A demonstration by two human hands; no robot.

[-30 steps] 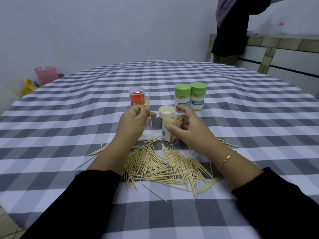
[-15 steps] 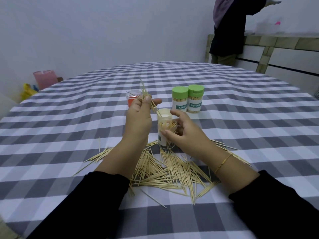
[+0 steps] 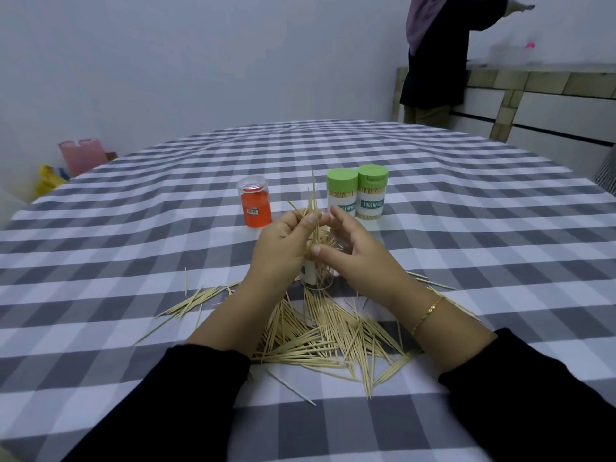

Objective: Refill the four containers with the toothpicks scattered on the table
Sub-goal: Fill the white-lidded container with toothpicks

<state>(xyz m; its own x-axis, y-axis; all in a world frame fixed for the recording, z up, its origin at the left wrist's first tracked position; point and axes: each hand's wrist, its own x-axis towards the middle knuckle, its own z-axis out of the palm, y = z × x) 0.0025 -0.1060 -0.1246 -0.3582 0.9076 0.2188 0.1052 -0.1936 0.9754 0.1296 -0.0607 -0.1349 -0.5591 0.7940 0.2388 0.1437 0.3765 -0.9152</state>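
Observation:
My left hand (image 3: pixel 281 243) pinches a small bunch of toothpicks (image 3: pixel 312 208) upright over the open clear container (image 3: pixel 315 276), which stands at mid-table and holds several toothpicks. My right hand (image 3: pixel 358 258) curls round that container from the right. A pile of loose toothpicks (image 3: pixel 320 335) lies scattered on the checked cloth just in front of it. Behind stand two green-lidded toothpick containers (image 3: pixel 340 195) (image 3: pixel 371 192), both lidded and filled, and a clear container with an orange label (image 3: pixel 255 206).
The round table (image 3: pixel 466 248) carries a grey and white checked cloth. A person in dark clothes (image 3: pixel 440 55) stands at a tiled counter at the far right. A pink bin (image 3: pixel 81 155) and a yellow bag (image 3: pixel 50 178) sit on the floor at the far left.
My left hand has brought the toothpick bunch down and rightwards over the container mouth. The right hand has closed in around the container. The white lid behind it is now hidden.

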